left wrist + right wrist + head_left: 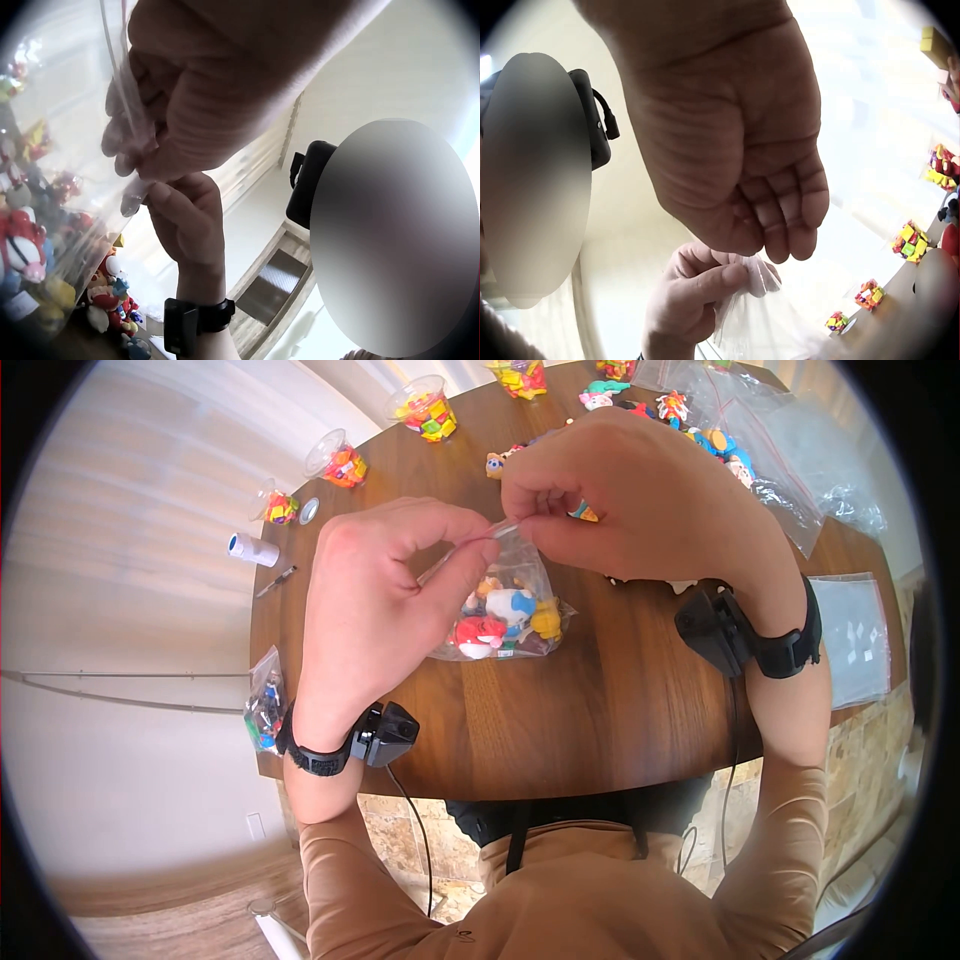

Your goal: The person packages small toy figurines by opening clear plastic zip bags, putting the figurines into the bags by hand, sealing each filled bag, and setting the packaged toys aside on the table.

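Two hands on one bag: left hand (375,585) and right hand (650,490) each pinch its top edge, thumb to fingertip, pinch points close together; the right's other fingers are curled toward the palm. Clear bag (528,568) is in front of the person, over the bench (600,710), toy figures (510,605) bunched in its lower part. Can't tell if the base rests on the wood or hangs. My read: step in hand is working the edge of the mouth. To do it well, anchor with the left, run the right's pinch outward in short overlapping presses, edge taut and straight so both lips line up. Film looks thin, so don't yank; it could stretch or skew and leave a gap. Figures sit well below the pinch; leave them there, nothing near the lips. Whether the lips are joined doesn't show, so check by feel end to end. Loose figures (712,442) lie beyond the right hand; mind the wrist.
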Demonstrator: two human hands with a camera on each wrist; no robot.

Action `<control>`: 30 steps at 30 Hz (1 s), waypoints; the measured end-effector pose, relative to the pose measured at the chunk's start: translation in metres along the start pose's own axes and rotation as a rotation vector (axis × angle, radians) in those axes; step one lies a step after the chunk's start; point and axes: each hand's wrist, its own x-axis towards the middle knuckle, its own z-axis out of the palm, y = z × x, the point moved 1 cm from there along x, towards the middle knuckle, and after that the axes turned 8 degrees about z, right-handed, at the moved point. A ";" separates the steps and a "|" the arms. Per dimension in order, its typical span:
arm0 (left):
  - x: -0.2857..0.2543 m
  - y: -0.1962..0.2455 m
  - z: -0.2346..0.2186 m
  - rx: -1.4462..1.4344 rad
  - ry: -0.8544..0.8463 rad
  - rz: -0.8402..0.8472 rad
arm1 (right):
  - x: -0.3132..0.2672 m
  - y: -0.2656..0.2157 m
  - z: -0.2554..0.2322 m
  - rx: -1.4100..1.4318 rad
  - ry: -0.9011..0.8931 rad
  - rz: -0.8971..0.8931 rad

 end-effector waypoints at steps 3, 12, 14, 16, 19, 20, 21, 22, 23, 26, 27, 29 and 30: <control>-0.001 -0.002 0.001 0.015 0.003 0.010 | 0.000 -0.001 0.000 -0.011 0.008 0.005; -0.003 -0.001 0.002 0.067 -0.030 0.023 | -0.001 -0.004 -0.001 -0.072 -0.029 0.018; -0.003 -0.001 0.002 0.071 -0.036 0.024 | -0.002 -0.003 0.000 -0.084 -0.012 0.009; -0.003 -0.002 0.003 0.032 -0.017 0.038 | -0.002 -0.002 0.000 -0.097 0.004 0.000; -0.004 -0.004 0.004 0.060 -0.032 0.053 | -0.002 -0.001 0.001 -0.086 -0.002 -0.014; -0.004 -0.004 0.004 0.059 -0.033 0.053 | -0.002 -0.001 0.001 -0.077 -0.006 -0.007; -0.004 -0.003 0.004 0.054 -0.031 0.060 | -0.002 0.000 0.002 -0.067 -0.009 -0.002; -0.004 -0.003 0.004 0.049 -0.029 0.067 | -0.002 -0.001 0.002 -0.067 -0.008 -0.002; -0.004 -0.002 0.004 0.049 -0.029 0.067 | -0.002 -0.001 0.001 -0.074 -0.002 -0.006; -0.004 -0.001 0.004 0.055 -0.018 0.055 | -0.001 -0.003 -0.001 -0.085 -0.013 -0.003; -0.003 -0.001 0.005 0.058 -0.004 0.076 | -0.001 -0.004 -0.001 -0.088 -0.031 0.004; -0.002 0.000 0.006 0.061 0.009 0.097 | -0.001 -0.004 0.000 -0.088 -0.027 -0.009; -0.001 0.001 0.006 0.069 0.005 0.113 | -0.001 -0.004 0.001 -0.088 -0.023 -0.023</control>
